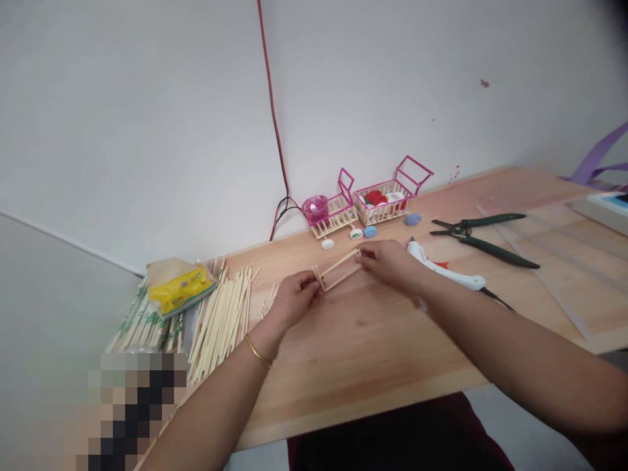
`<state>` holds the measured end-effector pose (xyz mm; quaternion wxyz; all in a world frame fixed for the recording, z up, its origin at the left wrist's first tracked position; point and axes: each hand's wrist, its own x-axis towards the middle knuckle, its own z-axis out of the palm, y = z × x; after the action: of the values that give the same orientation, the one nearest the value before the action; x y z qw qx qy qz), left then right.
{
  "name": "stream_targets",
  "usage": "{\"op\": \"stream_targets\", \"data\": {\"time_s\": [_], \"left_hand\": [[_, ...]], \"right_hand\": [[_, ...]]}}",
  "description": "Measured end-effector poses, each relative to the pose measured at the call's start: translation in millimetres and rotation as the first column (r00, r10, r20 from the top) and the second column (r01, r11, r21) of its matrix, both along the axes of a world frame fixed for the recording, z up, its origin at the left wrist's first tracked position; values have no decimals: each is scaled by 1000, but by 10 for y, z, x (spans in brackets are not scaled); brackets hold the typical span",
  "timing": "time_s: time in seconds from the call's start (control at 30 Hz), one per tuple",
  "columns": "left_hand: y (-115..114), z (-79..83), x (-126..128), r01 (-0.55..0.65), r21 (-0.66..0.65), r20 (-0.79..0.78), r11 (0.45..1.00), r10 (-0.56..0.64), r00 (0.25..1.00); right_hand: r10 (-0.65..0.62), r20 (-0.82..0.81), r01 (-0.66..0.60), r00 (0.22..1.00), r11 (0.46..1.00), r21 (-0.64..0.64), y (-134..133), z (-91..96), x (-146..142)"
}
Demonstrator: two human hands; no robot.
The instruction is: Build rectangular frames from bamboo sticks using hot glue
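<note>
Holding one stick frame (338, 269) low over the middle of the bench (373, 353), one hand at each end. Left hand (294, 297): fingers pinched closed on the near-left end. Right hand (390, 260): fingers closed on the far-right end. Counted: two pink carts (390, 196), four loose caps (369, 231) before them, one glue gun (444, 269) touching the right wrist, one pliers (483, 235) beyond. Sticks (220, 314) piled left, too many to count.
</note>
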<state>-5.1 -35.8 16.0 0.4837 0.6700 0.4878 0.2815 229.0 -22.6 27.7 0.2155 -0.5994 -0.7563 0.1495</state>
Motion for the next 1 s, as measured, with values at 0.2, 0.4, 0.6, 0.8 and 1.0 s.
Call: {"op": "stream_targets", "data": {"time_s": [0.2, 0.4, 0.6, 0.8, 1.0], "left_hand": [[-14, 37, 3, 1, 6, -32, 1000, -1, 999], [10, -14, -15, 9, 60, -58, 998, -5, 998], [23, -36, -19, 1, 80, -63, 997, 4, 998], [16, -24, -27, 14, 175, -147, 985, 12, 989], [-56, 75, 9, 108, 388, -311, 916, 20, 950]], "right_hand": [[27, -1, -27, 1000, 999, 37, -2, -13, -1], [25, 8, -25, 1000, 998, 54, 10, -46, 3], [-10, -17, 11, 1000, 999, 53, 31, -80, -2], [-30, -40, 32, 999, 998, 48, 31, -77, -1], [-41, -45, 44, 998, 997, 56, 34, -94, 11]]}}
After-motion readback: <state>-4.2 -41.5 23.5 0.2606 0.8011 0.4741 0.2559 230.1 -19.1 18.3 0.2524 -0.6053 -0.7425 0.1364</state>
